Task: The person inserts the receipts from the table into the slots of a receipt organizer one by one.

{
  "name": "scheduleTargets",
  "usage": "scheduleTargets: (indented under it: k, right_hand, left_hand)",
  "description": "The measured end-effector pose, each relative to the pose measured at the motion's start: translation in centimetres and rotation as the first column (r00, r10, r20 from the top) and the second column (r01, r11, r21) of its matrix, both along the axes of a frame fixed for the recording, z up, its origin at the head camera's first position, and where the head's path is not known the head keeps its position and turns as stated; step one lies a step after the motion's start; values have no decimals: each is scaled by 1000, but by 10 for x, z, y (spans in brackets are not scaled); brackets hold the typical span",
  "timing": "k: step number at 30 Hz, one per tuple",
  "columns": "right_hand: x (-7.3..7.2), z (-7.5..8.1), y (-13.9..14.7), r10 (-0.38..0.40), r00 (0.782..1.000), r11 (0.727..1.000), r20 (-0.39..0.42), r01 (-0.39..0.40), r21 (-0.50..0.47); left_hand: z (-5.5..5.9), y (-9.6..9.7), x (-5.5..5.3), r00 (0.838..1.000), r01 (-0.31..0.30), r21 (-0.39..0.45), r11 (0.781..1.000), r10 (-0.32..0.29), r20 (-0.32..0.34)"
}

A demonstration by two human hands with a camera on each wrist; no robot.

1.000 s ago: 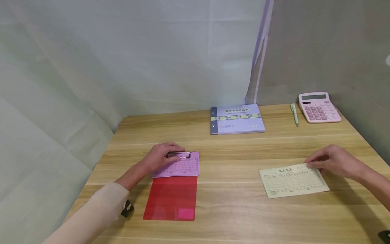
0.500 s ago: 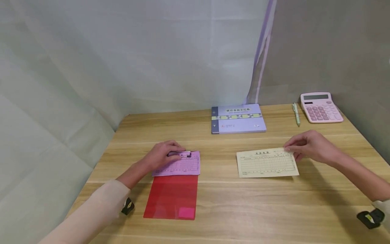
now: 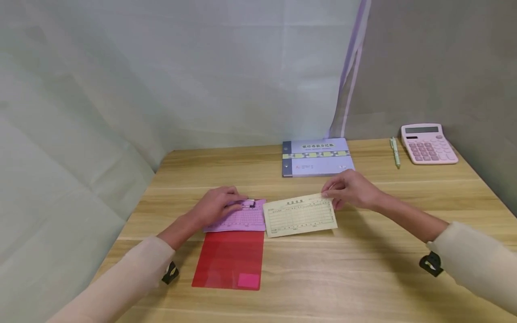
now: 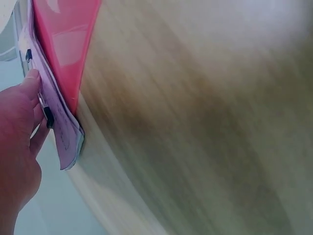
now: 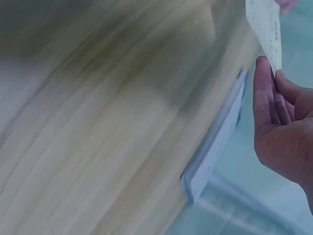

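A red translucent clipboard (image 3: 228, 258) lies at the left, with pink printed forms (image 3: 244, 220) across its upper end. My left hand (image 3: 214, 207) pinches the wire clip (image 3: 252, 203) there; in the left wrist view the thumb lies over the clip (image 4: 48, 116) and other fingers show behind it. My right hand (image 3: 351, 189) pinches the upper right corner of a pale yellow printed form (image 3: 300, 216) between thumb and fingers. This form's left edge is right at the pink forms' right edge in the head view.
A bluish ledger book (image 3: 319, 157) lies at the back of the wooden table (image 3: 343, 278). To its right are a green pen (image 3: 395, 152) and a pink calculator (image 3: 429, 144). Curtains (image 3: 250, 80) hang behind the table.
My right hand has carried the yellow form leftward across the table to beside the pink forms. My left hand has stayed at the clip.
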State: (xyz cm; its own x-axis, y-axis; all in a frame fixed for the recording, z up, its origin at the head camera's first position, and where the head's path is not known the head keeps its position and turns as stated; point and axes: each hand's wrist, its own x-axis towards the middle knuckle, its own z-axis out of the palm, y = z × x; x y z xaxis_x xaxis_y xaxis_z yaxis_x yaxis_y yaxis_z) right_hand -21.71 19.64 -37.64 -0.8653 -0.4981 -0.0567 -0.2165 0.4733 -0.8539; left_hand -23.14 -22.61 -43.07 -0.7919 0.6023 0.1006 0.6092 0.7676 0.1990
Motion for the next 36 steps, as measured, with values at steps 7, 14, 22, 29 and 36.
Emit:
scheduleTargets:
  k: [7, 14, 22, 29, 36]
  right_hand:
    - [0, -16, -54, 63, 990, 993, 127, -48, -112]
    - [-5, -29, -105, 31, 985, 994, 169, -13, -104]
    - [-13, -41, -138, 29, 992, 997, 127, -19, -78]
    - [-22, -45, -150, -5, 993, 998, 119, 12, -57]
    - [-21, -44, -157, -19, 997, 1000, 81, 18, 13]
  left_hand:
    - [1, 0, 2, 997, 45, -11, 999, -46, -67]
    - [0, -1, 1, 993, 63, -25, 998, -65, -94]
    - [-1, 0, 0, 992, 75, -29, 997, -77, -100]
    - [-1, 0, 0, 990, 89, -23, 996, -91, -110]
    - [0, -1, -1, 992, 79, -28, 996, -81, -98]
